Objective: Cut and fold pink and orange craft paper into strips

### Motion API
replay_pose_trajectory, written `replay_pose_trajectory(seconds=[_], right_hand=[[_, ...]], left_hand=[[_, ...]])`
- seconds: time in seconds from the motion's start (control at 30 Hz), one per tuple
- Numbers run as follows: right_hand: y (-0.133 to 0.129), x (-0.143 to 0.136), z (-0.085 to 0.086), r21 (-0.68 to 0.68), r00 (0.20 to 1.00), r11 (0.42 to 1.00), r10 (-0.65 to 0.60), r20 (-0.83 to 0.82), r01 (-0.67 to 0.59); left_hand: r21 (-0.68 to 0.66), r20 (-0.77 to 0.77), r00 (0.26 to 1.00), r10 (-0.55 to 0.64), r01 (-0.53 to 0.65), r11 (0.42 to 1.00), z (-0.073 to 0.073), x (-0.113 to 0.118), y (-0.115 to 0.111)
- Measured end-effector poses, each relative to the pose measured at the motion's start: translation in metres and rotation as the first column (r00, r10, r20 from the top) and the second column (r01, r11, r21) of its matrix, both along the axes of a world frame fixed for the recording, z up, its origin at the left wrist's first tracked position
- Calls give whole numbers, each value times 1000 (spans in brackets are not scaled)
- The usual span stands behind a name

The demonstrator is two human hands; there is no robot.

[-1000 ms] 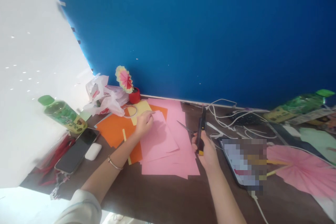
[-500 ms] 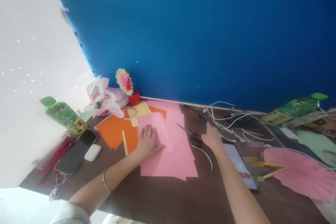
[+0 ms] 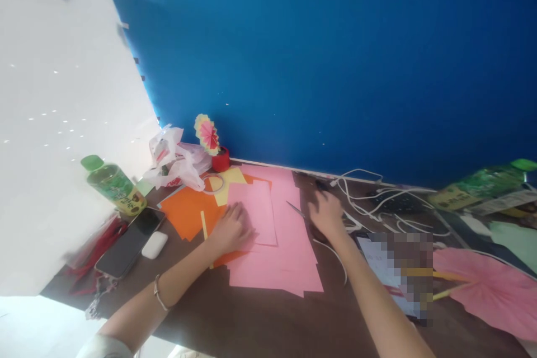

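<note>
My left hand (image 3: pixel 230 228) lies with its fingers stretched out on the left edge of a smaller pink sheet (image 3: pixel 255 212). Larger pink sheets (image 3: pixel 289 268) are stacked beneath it. My right hand (image 3: pixel 328 213) reaches over the handles of a pair of scissors (image 3: pixel 296 208), fingers apart and pointing forward. The scissors' blades rest on the pink paper, while their handles are mostly covered by that hand. Just beyond its fingertips is a small dark object (image 3: pixel 321 185), too unclear to name. Orange sheets (image 3: pixel 184 215) and yellow paper (image 3: pixel 229 179) spread left of the pink stack.
Bottles (image 3: pixel 113 185) stand at left and lean at right (image 3: pixel 478 184). A phone (image 3: pixel 130 243), white earphone case (image 3: pixel 155 245) and plastic bag (image 3: pixel 176 159) are at left. White cables (image 3: pixel 356 201), a lit-screen device (image 3: pixel 373 257) and a pink paper fan (image 3: pixel 490 285) lie right.
My right hand has moved left, from the dark object to over the scissors' handles. My left hand has slid slightly left, and the smaller pink sheet has turned a little. The view has shifted slightly.
</note>
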State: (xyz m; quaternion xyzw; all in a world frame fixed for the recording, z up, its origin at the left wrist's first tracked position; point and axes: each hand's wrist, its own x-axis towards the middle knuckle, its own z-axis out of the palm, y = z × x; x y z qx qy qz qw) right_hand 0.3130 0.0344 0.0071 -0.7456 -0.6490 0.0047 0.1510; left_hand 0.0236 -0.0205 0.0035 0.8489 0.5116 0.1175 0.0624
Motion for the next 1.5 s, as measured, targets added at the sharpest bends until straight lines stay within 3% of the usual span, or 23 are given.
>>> replay_pose_trajectory(seconds=[0.03, 0.1, 0.2, 0.3, 0.43, 0.47, 0.53, 0.6, 0.67, 0.77, 0.83, 0.9, 1.0, 1.07, 1.17, 1.27, 1.33, 1.4, 1.43, 1.5], right_hand=[[-9, -15, 0, 37, 982, 982, 188, -25, -187], [-28, -46, -1, 14, 870, 875, 483, -93, -484], [-53, -84, 1, -81, 777, 776, 611, -152, -626], [-62, -95, 2, -64, 800, 807, 566, -201, -587], [-62, -78, -1, 112, 791, 854, 514, -332, -508], [-62, -72, -2, 169, 796, 888, 458, -396, -427], [-65, -61, -4, 246, 785, 960, 256, -565, -136], [-68, -53, -5, 207, 651, 967, 60, -756, 151], [-71, -50, -5, 120, 399, 947, -9, -917, 297], [-72, -51, -4, 58, 4, 932, 60, -998, 359], [-73, -53, -1, 27, -149, 934, 85, -985, 355], [-74, -55, 1, -16, -225, 951, 57, -973, 308], [-77, -58, 2, -73, -241, 973, -18, -970, 221], [-79, -61, 1, -97, -231, 978, -53, -971, 183], [-80, -68, 1, -108, -241, 985, -73, -968, 134], [-79, -71, 4, -82, -224, 989, -52, -973, 123], [-78, -71, 4, -63, -191, 985, -32, -981, 159], [-79, -68, 1, -42, -128, 979, -16, -992, 198], [-80, -67, -2, -20, -62, 978, -8, -998, 209], [-82, -67, -7, 56, 152, 981, 28, -988, 185]], left_hand=[[-2, -3, 1000, -3, 3, 1000, -3, -1, 2], [-10, -12, 999, -30, 30, 999, -9, -3, 8], [2, -21, 998, -65, 65, 998, -14, -7, 16], [21, -31, 997, -71, 72, 997, -17, -15, 23], [2, -39, 997, -63, 63, 998, -15, -27, 36], [0, -47, 997, -57, 57, 998, -14, -30, 39], [28, -65, 997, -37, 39, 999, -10, -35, 46], [75, -50, 999, 14, -10, 997, -8, -37, 51], [81, -17, 998, 57, -55, 995, -7, -38, 53], [54, 120, 989, 84, -91, 994, -10, -34, 50], [14, 302, 947, 106, -116, 993, -10, -28, 45], [-111, 517, 845, 139, -95, 989, -8, -19, 36], [-371, 731, 639, 238, 80, 925, 1, -2, 21], [-409, 781, 573, 247, 170, 896, 7, 6, 12], [-363, 782, 598, 176, 208, 908, 12, 9, 7], [-416, 735, 659, 160, 251, 874, 10, 5, 10], [-437, 715, 670, 198, 208, 875, 7, 1, 13], [-390, 729, 632, 261, 71, 918, 3, -2, 16], [-358, 746, 596, 299, -20, 934, 1, -4, 17], [-318, 776, 510, 371, -192, 929, 0, -7, 20]])
